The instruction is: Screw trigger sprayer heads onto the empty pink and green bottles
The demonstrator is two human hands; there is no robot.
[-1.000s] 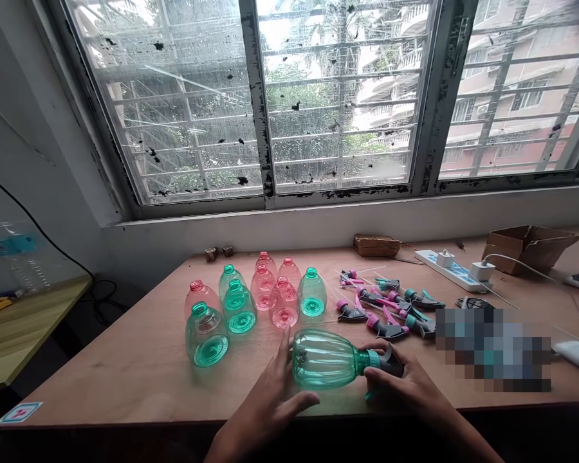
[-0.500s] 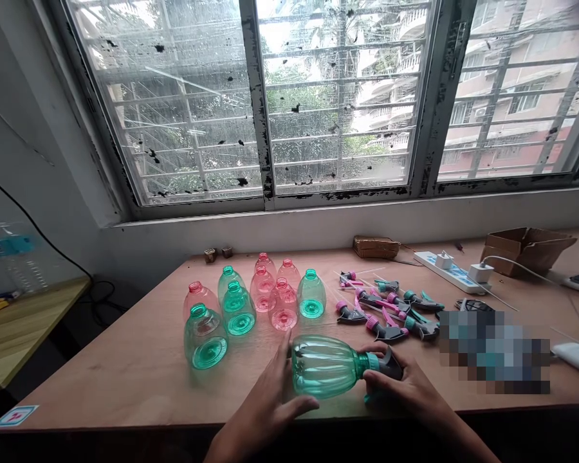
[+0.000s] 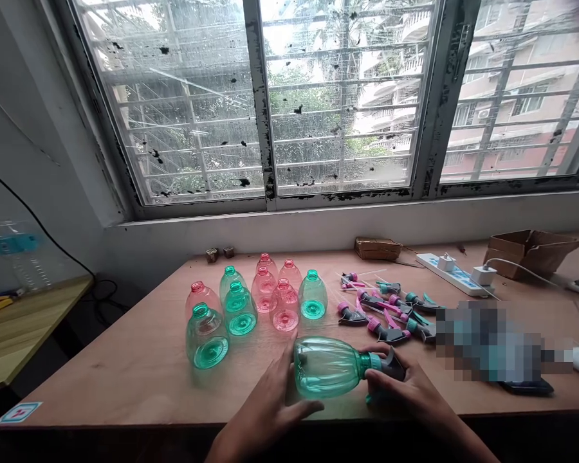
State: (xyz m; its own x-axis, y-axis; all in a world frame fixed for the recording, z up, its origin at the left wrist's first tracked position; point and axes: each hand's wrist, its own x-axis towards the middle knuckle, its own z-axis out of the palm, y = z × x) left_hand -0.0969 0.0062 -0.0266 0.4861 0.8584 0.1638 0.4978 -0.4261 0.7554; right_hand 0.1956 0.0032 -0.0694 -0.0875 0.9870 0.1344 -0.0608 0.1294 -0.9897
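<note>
Holds a green bottle (image 3: 325,368) on its side at the wooden table (image 3: 139,379), base to the left and neck to the right; cannot tell from here about contact between bottle and wood. Grips the grey spray head (image 3: 392,365) at the bottle's neck with the right hand (image 3: 411,381), thumb in front and fingers behind, covering much of the grey body. Leaves a bit of teal in sight below that thumb. Curves the left hand (image 3: 270,395) about the bottle's base, fingers spread, thumb parted from the plastic; cannot tell the firmness of any touch there.

Has nine upright, open-necked bottles behind the held bottle and to its left: five pink ones (image 3: 284,310) and four green ones (image 3: 312,299), crowded enough to hide parts of one another. Has the nearest pink one just behind the held bottle's base, in the way on that side. Shows loose spray heads (image 3: 388,331) behind and to the right of the bottle, heaped together, with pink or teal collars. Farther right of the bottle, runs into a blurred patch (image 3: 492,344), impossible to read. Well behind the bottle, takes in a brown block (image 3: 377,248) and, more to the right, a white power strip (image 3: 456,276) and an open cardboard box (image 3: 528,254).
</note>
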